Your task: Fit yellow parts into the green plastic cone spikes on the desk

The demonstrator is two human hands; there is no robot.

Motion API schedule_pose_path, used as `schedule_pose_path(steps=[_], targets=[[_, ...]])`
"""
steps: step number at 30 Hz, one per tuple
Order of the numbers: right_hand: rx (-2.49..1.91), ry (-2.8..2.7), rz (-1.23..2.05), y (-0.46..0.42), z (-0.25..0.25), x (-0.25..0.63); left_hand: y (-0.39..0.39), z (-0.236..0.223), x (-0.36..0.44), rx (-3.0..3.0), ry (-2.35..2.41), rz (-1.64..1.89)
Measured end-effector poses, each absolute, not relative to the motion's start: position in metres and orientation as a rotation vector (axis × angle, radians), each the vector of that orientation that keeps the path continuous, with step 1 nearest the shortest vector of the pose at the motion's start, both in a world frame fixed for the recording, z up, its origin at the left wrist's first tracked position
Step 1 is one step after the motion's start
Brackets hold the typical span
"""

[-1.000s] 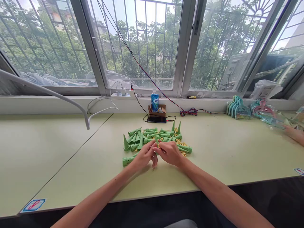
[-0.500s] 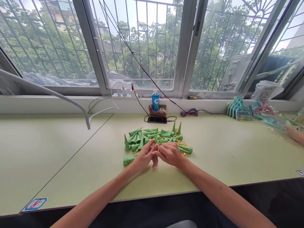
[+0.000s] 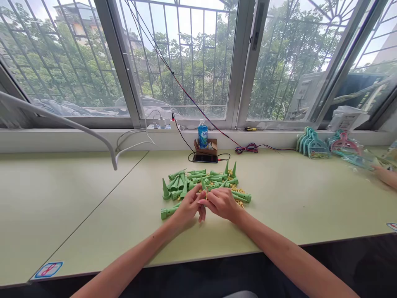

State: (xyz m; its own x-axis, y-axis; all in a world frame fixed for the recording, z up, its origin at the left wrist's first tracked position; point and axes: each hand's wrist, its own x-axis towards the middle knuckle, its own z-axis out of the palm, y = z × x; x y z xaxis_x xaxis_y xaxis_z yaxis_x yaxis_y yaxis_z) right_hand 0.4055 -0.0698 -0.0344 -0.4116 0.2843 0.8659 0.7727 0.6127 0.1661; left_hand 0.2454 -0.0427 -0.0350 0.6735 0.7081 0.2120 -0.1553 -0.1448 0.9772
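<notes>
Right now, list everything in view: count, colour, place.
Table: one, pale green, foreground
Green cones: many, green, centre
Held cone: one, green, centre
Yellow pieces: many, yellow, among cones
Phone: one, black, on table
Cardboard box: one, brown, behind phone
Bottle: one, blue, in box
Cable bundle: one, dark, near ledge
Power strip: one, white, on ledge
Small tool: one, yellow-black, on ledge
Hangers: several, teal and pink, right
Bent tube: one, white, left
Stickers: two, blue-bordered, table edge
Windows: several, grey-framed, behind
Other person's hand: one, right edge
Left hand: one, on held cone
Right hand: one, by left hand
</notes>
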Motion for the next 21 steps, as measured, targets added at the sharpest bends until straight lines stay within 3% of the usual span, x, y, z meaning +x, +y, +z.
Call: schedule_pose_path(steps=[12,21], targets=[[-0.875,-1.967,-0.594,-0.067,-0.042,0.405,-0.045,-0.033,0.248,1.514,0.563,0.852],[-0.962,-1.854,-0.274,-0.067,-0.042,0.414,-0.046,-0.035,0.246,1.809,0.748,1.004]])
